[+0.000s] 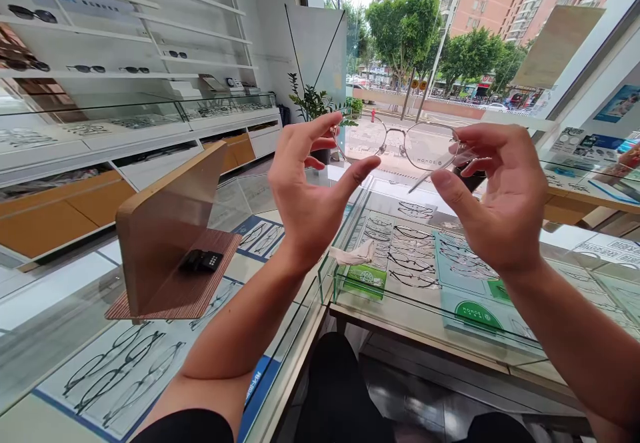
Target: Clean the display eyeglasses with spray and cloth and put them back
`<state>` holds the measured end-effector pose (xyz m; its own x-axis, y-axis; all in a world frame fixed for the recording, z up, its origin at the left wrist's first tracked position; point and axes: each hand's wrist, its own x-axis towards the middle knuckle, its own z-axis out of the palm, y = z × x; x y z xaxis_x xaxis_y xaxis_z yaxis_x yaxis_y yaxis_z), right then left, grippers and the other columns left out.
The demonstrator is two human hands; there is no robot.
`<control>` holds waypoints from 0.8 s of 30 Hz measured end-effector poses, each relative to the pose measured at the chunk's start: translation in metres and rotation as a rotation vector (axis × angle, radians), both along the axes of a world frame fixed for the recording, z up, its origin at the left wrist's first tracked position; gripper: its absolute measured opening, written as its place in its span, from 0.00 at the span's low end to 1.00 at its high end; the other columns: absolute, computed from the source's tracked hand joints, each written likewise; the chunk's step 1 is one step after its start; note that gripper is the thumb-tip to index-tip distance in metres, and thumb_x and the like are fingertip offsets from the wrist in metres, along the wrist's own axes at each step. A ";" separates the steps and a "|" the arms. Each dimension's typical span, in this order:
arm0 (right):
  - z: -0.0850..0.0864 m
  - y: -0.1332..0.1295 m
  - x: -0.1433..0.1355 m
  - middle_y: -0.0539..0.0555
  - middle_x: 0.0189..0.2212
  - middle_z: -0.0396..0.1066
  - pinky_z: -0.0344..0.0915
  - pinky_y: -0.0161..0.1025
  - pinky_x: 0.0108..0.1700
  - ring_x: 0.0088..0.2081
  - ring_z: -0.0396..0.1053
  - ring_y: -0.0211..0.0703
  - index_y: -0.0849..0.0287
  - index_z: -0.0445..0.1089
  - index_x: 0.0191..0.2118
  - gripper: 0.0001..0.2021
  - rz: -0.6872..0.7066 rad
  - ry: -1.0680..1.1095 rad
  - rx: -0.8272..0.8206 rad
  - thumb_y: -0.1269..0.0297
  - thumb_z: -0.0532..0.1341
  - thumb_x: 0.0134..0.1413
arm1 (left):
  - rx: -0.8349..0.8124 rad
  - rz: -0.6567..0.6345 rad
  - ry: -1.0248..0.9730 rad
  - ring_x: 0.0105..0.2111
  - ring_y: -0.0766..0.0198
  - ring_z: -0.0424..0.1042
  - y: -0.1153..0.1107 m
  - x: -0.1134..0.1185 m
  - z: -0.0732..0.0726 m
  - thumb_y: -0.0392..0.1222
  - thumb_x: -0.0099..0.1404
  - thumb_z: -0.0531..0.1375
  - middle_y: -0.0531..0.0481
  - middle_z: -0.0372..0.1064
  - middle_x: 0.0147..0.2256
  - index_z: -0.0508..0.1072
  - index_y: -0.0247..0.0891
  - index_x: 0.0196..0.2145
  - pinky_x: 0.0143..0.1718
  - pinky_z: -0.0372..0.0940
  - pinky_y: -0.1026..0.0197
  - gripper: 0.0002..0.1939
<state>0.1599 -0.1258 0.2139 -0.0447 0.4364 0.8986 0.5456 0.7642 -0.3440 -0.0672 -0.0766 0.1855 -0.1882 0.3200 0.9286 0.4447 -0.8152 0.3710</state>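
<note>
A pair of thin, round metal-framed glasses (395, 130) is held up in front of the window, above the glass counter. My left hand (315, 180) is at the left rim, its forefinger by the outer edge and its thumb extended below the lens. At the right rim, my right hand (493, 190) has its fingers closed round the outer edge, with the thumb below. One temple of the glasses slants down beside the right thumb.
Glass display counters (280, 403) with rows of eyeglasses lie below. A wooden-framed mirror (170, 230) stands at left, and a green tissue box (366, 280) near the centre. A plant (313, 100) is behind. Another person's hand (630, 156) shows at far right.
</note>
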 end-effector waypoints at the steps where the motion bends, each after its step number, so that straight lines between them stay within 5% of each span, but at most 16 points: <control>1: 0.000 0.000 0.001 0.55 0.51 0.72 0.74 0.53 0.51 0.53 0.73 0.55 0.45 0.74 0.56 0.18 0.002 0.001 -0.005 0.53 0.71 0.63 | -0.008 0.002 -0.003 0.49 0.56 0.77 0.000 0.000 0.000 0.60 0.67 0.72 0.46 0.74 0.53 0.76 0.52 0.59 0.42 0.71 0.53 0.27; 8: -0.012 0.010 0.006 0.53 0.50 0.75 0.76 0.48 0.52 0.51 0.75 0.50 0.47 0.73 0.58 0.19 0.098 0.043 -0.148 0.55 0.70 0.64 | 0.019 0.051 -0.018 0.57 0.48 0.70 -0.009 0.004 -0.005 0.61 0.64 0.73 0.44 0.71 0.56 0.73 0.53 0.62 0.50 0.71 0.48 0.32; 15: -0.022 0.009 0.009 0.53 0.52 0.77 0.76 0.45 0.53 0.52 0.76 0.46 0.47 0.75 0.56 0.16 0.148 0.193 -0.250 0.55 0.70 0.64 | 0.044 0.100 0.060 0.50 0.53 0.75 0.001 0.009 -0.007 0.61 0.68 0.70 0.43 0.74 0.54 0.74 0.48 0.61 0.44 0.72 0.53 0.29; 24: -0.080 -0.016 0.036 0.55 0.50 0.82 0.77 0.51 0.57 0.54 0.79 0.48 0.51 0.80 0.50 0.13 0.122 0.628 -0.479 0.50 0.68 0.67 | 0.045 -0.042 0.182 0.51 0.53 0.76 -0.003 0.039 -0.026 0.58 0.65 0.73 0.43 0.77 0.52 0.77 0.45 0.60 0.47 0.75 0.52 0.30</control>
<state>0.1958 -0.1413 0.1342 0.3355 0.8062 0.4873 0.0630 0.4969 -0.8655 -0.0282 -0.0791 0.1596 -0.0030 0.2815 0.9596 0.4663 -0.8484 0.2504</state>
